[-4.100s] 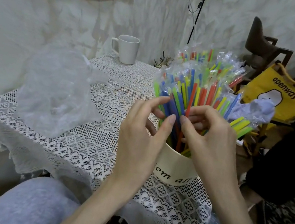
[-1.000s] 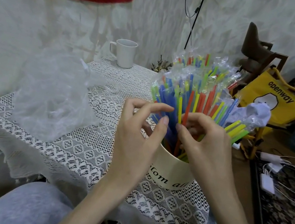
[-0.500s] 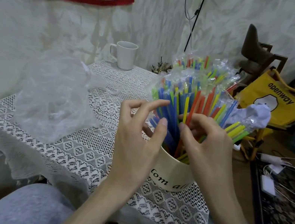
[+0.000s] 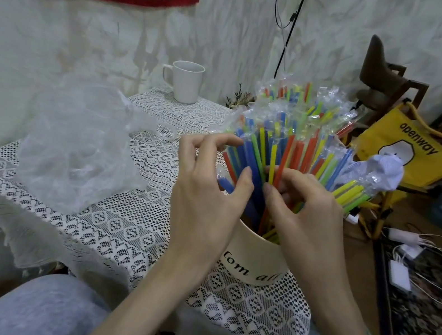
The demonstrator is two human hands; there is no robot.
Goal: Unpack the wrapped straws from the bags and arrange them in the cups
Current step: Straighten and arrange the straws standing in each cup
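A cream cup (image 4: 254,257) with black lettering stands near the table's front right edge. It is packed with many wrapped straws (image 4: 292,138) in blue, green, yellow, orange and red, fanning upward. My left hand (image 4: 206,191) curls around the left side of the bundle, thumb against blue straws, fingers behind them. My right hand (image 4: 303,211) pinches a few straws just above the cup's rim. A crumpled clear plastic bag (image 4: 79,142) lies on the table to the left. A white mug (image 4: 184,81) stands at the table's far edge.
The small table (image 4: 115,225) wears a white lace cloth and stands against a white wall. A yellow folding chair (image 4: 406,147) and a wooden chair stand at the right. Cables and chargers (image 4: 410,259) lie on the patterned rug. My grey-clad knee (image 4: 46,311) is below.
Both hands have kept working at the straw bundle in the cup. My left fingers have spread wider around the left side, and the straws have shifted slightly.
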